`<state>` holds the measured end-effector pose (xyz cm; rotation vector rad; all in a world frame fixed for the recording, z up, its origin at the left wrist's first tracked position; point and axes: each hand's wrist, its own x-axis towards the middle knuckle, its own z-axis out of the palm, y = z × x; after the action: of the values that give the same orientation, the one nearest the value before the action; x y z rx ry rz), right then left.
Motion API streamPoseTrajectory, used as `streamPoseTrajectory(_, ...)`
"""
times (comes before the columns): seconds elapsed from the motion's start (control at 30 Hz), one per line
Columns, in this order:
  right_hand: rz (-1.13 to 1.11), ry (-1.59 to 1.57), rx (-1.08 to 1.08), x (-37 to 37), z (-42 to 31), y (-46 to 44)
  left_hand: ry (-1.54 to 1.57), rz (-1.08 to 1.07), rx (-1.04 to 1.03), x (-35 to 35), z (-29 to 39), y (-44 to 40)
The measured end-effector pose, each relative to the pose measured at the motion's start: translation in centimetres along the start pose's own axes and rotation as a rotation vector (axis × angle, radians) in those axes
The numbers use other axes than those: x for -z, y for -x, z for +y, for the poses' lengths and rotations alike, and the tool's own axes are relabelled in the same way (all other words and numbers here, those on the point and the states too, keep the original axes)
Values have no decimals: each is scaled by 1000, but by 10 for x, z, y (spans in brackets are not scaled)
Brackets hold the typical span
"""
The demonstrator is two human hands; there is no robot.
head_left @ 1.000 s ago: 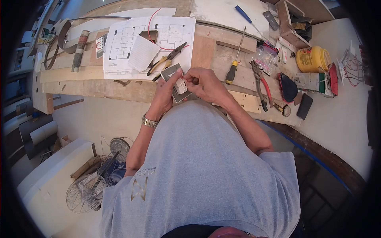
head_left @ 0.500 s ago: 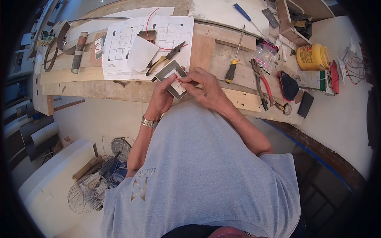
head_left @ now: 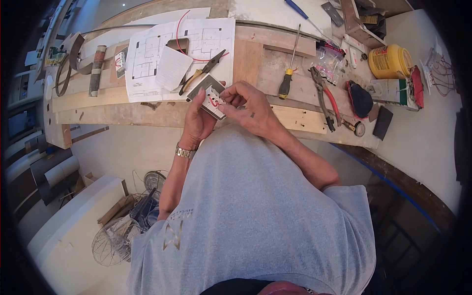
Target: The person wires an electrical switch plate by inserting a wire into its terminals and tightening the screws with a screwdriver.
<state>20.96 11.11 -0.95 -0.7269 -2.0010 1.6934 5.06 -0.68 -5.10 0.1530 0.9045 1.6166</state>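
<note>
My left hand grips a grey-framed electrical wall plate by its edge, thumb along the near-left side. Its back, with white modules and terminals, faces up. A short bent red wire sits on those modules. My right hand has its fingers curled at the plate's right side, thumb and forefinger at the red wire; the exact contact is partly hidden. Just beyond the plate lie yellow-handled long-nose pliers, resting on a floor-plan drawing beside a folded white paper.
On the wooden bench lie a yellow-black screwdriver, red-handled pliers, a blue screwdriver and a longer red wire. A yellow tub stands at right. A wire-cage fan is on the floor.
The plate has tilted and turned in my left hand, showing more of the red wire as a bent loop. My right fingers have shifted slightly down along it. The whole view has moved slightly.
</note>
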Motion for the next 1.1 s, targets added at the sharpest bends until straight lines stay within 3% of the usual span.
streamPoseTrajectory(0.77,-52,-239,-241,5,28,-6,45,81,135,-6,1,0)
streamPoseTrajectory(0.83,-62,-289,-243,6,28,-6,-70,-54,48,-4,2,4)
streamPoseTrajectory(1.1,-94,-431,-211,6,32,6,-317,-30,2,-8,2,2)
